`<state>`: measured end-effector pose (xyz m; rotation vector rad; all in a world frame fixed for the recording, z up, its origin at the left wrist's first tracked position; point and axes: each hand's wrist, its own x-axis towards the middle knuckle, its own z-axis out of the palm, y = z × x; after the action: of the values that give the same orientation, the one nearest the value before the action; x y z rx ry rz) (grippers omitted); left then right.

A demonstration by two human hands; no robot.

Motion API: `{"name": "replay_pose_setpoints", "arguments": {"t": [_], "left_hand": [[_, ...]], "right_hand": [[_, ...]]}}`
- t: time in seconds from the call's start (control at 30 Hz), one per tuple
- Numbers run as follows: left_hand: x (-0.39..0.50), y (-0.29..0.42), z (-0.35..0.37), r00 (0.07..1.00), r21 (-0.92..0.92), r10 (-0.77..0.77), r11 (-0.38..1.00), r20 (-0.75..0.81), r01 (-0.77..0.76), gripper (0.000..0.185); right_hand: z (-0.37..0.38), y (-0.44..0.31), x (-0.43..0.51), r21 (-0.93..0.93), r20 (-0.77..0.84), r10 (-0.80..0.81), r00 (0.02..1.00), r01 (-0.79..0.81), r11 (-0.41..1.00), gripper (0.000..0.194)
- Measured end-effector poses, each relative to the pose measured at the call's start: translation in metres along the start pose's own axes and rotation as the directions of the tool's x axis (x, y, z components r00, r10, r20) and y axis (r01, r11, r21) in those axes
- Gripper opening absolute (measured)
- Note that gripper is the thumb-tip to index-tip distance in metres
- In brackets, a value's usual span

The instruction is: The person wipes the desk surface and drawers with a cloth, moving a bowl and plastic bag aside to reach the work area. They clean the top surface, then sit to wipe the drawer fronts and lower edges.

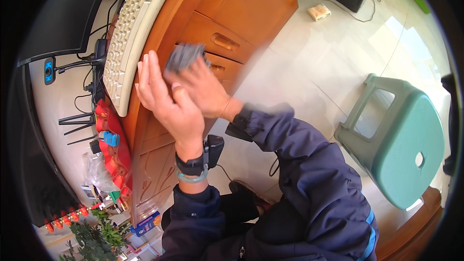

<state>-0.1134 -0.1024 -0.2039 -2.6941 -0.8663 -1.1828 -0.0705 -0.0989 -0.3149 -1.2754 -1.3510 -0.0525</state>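
Note:
My right hand [208, 92] is motion-blurred, its fingers over a crumpled dark grey cloth [185, 57], which is blurred too. The cloth is by the front edge of the wooden desk [165, 32], above the drawer fronts. My left hand [166, 103] is raised just left of the right one, fingers straight and palm turned towards it. Nothing shows in the left hand. The two hands overlap in the view, and whether they touch is unclear. A black strap with a device and a pale bangle circle my left wrist.
A cream keyboard [132, 40] lies along the desk edge, with monitors [61, 14], a webcam [49, 70], cables and a red decorative cloth [112, 152] beyond. On the tiled floor stand a green plastic stool [409, 148] and a small box [319, 12]. Potted plants [94, 239] are at lower left.

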Motion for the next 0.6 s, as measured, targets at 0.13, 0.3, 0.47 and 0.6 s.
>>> {"name": "replay_pose_setpoints", "arguments": {"t": [0.13, 0.3, 0.47, 0.6], "left_hand": [[-0.022, 0.004, -0.023, 0.993, -0.022, -0.113, 0.993, 0.024, 0.113, 0.048], [-0.047, -0.02, -0.032, 0.986, 0.201, -0.143, 0.967, -0.083, 0.157, 0.049], [-0.052, -0.039, -0.038, 0.996, 0.235, -0.069, 0.969, -0.053, 0.079, 0.055], [-0.051, -0.04, -0.037, 0.998, 0.243, -0.024, 0.969, -0.059, 0.038, 0.056]], "right_hand": [[-0.006, 0.01, -0.013, -0.015, 0.091, -0.249, 0.964, 0.251, 0.968, 0.049], [-0.023, 0.043, 0.031, 0.153, -0.358, 0.242, 0.902, -0.199, 0.968, 0.059], [0.019, -0.017, 0.001, 0.032, -0.059, 0.051, 0.997, -0.049, 0.998, 0.056], [0.032, -0.013, -0.027, -0.046, 0.235, -0.277, 0.932, 0.296, 0.954, 0.051]]}}
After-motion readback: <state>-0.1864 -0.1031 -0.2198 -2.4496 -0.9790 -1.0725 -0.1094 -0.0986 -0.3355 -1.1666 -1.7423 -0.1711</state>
